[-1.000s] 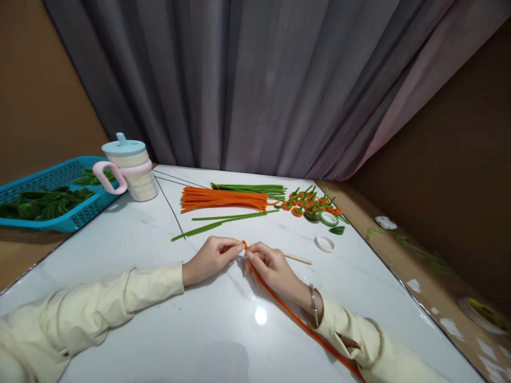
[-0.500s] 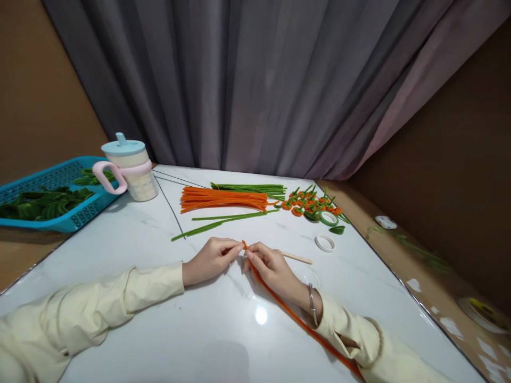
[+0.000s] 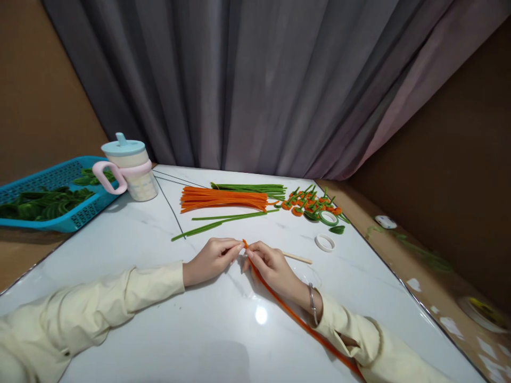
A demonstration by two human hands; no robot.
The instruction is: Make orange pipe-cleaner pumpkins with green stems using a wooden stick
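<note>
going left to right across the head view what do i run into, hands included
Blue plastic basket → lidded cup with pink handle → left hand → right hand → white ring.

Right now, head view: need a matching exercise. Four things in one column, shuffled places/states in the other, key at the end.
Column one
1. Orange strand
2. Lidded cup
3. Blue basket
4. Bracelet

Column two
A. Holds green pieces
B. On the wrist of the right hand
C. Has a pink handle
D. Pinched by the left hand and right hand

Pairs: 1-D, 2-C, 3-A, 4-B
</note>
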